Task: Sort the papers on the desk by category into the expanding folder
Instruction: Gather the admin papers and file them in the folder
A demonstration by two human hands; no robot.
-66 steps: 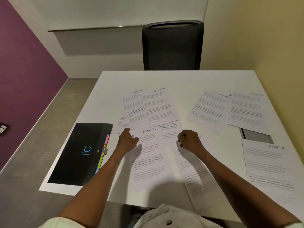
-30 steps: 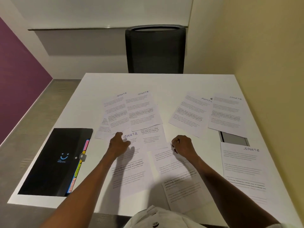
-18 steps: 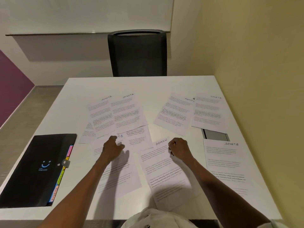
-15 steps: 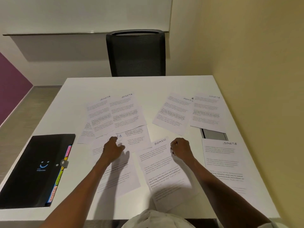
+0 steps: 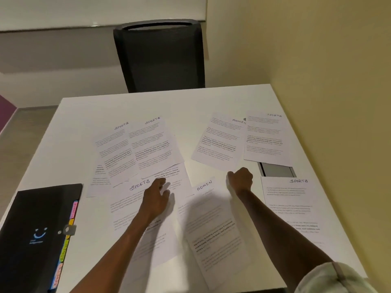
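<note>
Printed sheets lie spread over the white desk [image 5: 190,102]. My left hand [image 5: 156,197] rests fingers-down on a near sheet headed SPORTS [image 5: 127,208]. To its right lies a sheet headed ADMIN [image 5: 213,231]. My right hand [image 5: 241,179] is curled into a fist just right of that sheet's top corner, close below a farther ADMIN sheet [image 5: 218,142]; nothing shows in it. Two overlapping SPORTS sheets [image 5: 148,144] lie farther back on the left. The black expanding folder [image 5: 40,225], closed and with coloured tabs along its right side, lies at the near left.
Two more SPORTS sheets lie at the right, one far [image 5: 266,138] and one near [image 5: 292,208]. A grey panel [image 5: 275,170] is set in the desk between them. A dark chair [image 5: 160,58] stands behind the desk. A yellow wall runs along the right edge.
My right hand slid the near ADMIN sheet out to the right, then moved off its corner farther right. My left hand stayed on the SPORTS sheet. The view turned right.
</note>
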